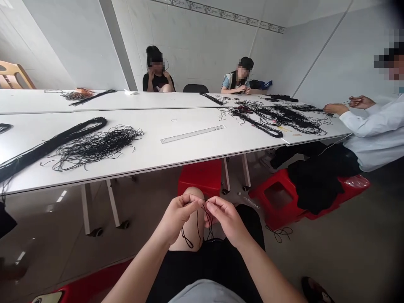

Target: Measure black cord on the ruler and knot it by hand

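I can read no words, brands or numbers from here; the ruler [193,134] on the white table [151,145] has markings too small for me to make out; the wall's tile border [217,12] shows only a leaf pattern.

I'm watching through one head-worn camera, tilted forward and down at close range onto the wearer's left hand [178,216] and right hand [225,221], which pinch a thin black cord [197,225]. Beyond them, it faces across the near long edge of a white rectangular table [189,155] toward a white tiled wall [195,46].
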Demonstrator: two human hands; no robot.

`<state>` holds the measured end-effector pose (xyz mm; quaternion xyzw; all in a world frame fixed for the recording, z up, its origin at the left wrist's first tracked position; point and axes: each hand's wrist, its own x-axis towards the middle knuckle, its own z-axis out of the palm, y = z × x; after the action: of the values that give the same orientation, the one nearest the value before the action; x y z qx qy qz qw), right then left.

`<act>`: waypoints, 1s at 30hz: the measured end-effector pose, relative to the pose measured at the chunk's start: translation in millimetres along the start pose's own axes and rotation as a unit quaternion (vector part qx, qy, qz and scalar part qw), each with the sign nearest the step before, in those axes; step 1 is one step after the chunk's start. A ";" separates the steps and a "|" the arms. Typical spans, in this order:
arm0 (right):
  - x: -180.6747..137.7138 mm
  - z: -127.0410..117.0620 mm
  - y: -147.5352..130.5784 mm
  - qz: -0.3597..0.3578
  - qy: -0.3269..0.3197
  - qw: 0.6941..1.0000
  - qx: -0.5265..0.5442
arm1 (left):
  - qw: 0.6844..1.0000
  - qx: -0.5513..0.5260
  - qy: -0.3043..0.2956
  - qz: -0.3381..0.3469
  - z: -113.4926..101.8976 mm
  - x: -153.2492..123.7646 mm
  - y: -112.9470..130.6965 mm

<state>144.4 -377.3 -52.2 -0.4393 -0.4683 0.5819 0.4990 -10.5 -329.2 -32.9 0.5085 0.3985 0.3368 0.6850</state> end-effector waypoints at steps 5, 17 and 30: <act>29.7 -22.7 -2.3 -0.006 0.038 0.999 0.002 | 0.999 0.000 -0.051 -0.009 6.0 39.7 13.1; 71.6 -42.5 -14.0 -0.018 0.023 1.000 -0.011 | 0.996 0.072 -0.049 0.009 4.9 71.4 29.7; -91.4 -123.9 90.9 0.110 0.319 0.871 -0.358 | 0.989 0.130 0.058 0.042 -53.9 62.0 59.2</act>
<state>260.8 -460.5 -159.3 -0.7982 -0.4086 0.2543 0.3622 -33.4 -237.2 2.7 0.5890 0.4568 0.3393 0.5738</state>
